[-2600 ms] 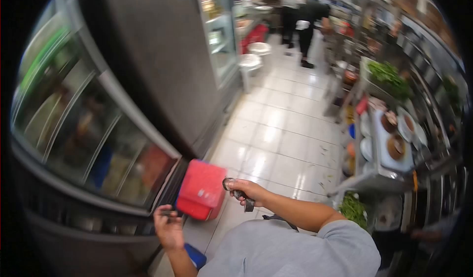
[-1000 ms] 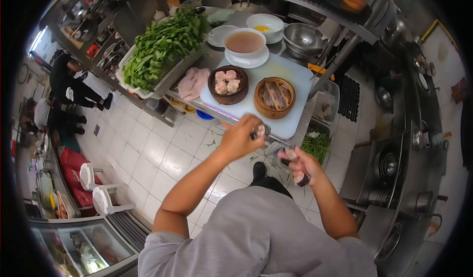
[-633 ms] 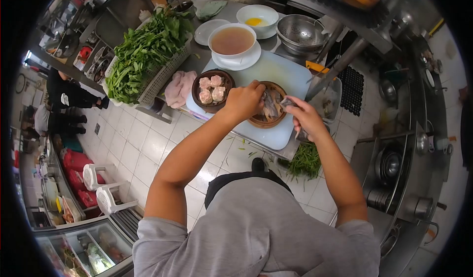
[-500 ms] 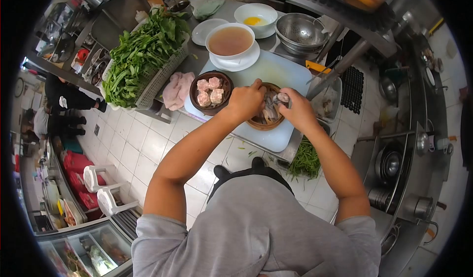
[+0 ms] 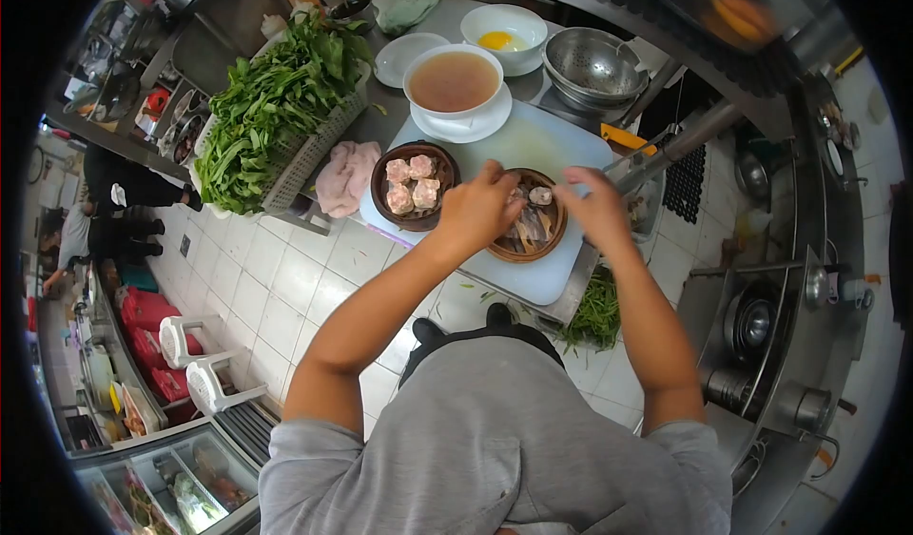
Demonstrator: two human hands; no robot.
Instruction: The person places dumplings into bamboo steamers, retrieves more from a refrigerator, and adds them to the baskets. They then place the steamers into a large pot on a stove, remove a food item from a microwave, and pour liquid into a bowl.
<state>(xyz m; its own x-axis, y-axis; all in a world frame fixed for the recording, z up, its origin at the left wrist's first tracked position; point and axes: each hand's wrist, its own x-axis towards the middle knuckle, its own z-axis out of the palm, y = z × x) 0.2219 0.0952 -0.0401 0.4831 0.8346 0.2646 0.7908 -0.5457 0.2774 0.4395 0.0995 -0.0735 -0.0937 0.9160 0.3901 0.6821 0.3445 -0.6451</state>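
A round bamboo steamer (image 5: 529, 252) sits on the white cutting board (image 5: 561, 283), with greyish strips and small pale rounded pieces (image 5: 540, 195) inside. My left hand (image 5: 477, 214) closes over its left rim, thumb inside and fingers toward the outside; part of the rim is hidden beneath it. My right hand (image 5: 599, 208) hovers just off the basket's right side, slightly blurred, fingers apart and holding nothing visible. Left of my left hand, a darker steamer basket (image 5: 399, 223) contains several pinkish siu mai dumplings (image 5: 414, 183).
Behind the baskets stand a bowl of brown broth (image 5: 455, 82), a bowl with yellow liquid (image 5: 504, 40) and metal colanders (image 5: 594, 64). A basket of leafy greens (image 5: 285, 121) and a pink cloth (image 5: 347, 178) lie to the left. An orange-handled knife (image 5: 626, 139) is at right.
My right hand has let go of a small greyish piece and drawn back to the right. That piece now lies in the basket. My left hand stays at the rim.
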